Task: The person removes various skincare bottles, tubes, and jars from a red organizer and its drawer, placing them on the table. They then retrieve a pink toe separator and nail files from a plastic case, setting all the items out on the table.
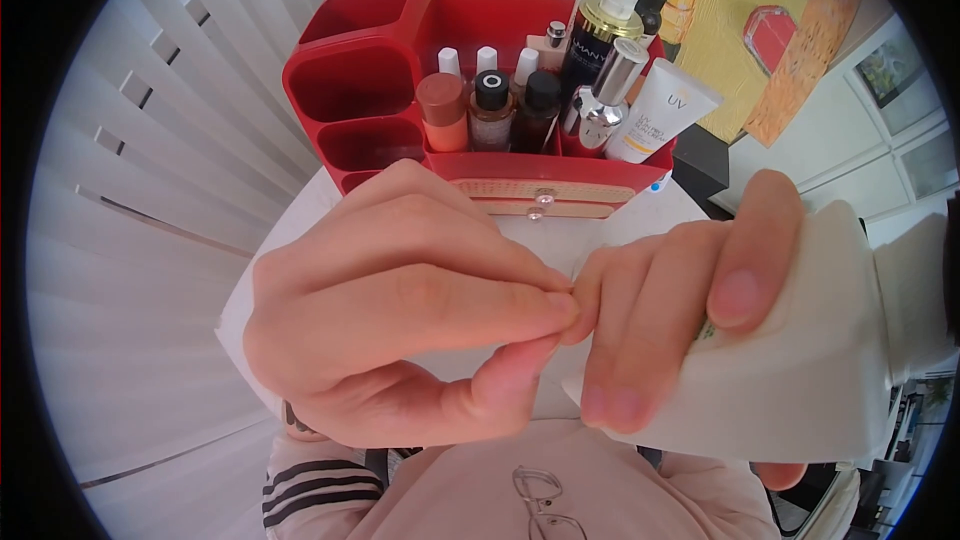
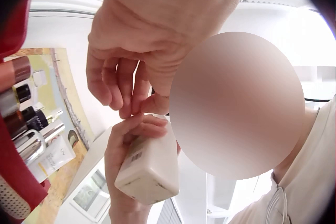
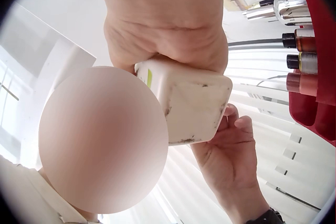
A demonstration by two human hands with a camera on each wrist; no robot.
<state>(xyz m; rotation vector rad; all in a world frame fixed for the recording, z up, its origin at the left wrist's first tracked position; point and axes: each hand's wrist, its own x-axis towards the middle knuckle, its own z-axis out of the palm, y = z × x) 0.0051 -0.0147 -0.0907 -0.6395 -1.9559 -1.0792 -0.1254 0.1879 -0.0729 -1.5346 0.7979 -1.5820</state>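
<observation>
A white squarish bottle [image 1: 800, 370] with rounded edges lies on its side in my right hand [image 1: 655, 310], whose fingers wrap over it. In the right wrist view the dull, smudged base of the bottle [image 3: 199, 108] faces out, beside a strip of green label. My left hand [image 1: 410, 310] is curled, thumb and index fingertips pinched together right at the right fingertips. Whatever lies between those fingertips is hidden. The left wrist view shows the left hand [image 2: 139, 50] over the end of the bottle opposite its base.
A red cosmetics organizer [image 1: 440, 165] stands behind my hands on a white table [image 1: 290, 270]. It holds several small bottles and a white UV tube [image 1: 665, 110]. White vertical blinds [image 1: 150, 240] hang at the left; a yellow picture [image 1: 740, 80] is at the back right.
</observation>
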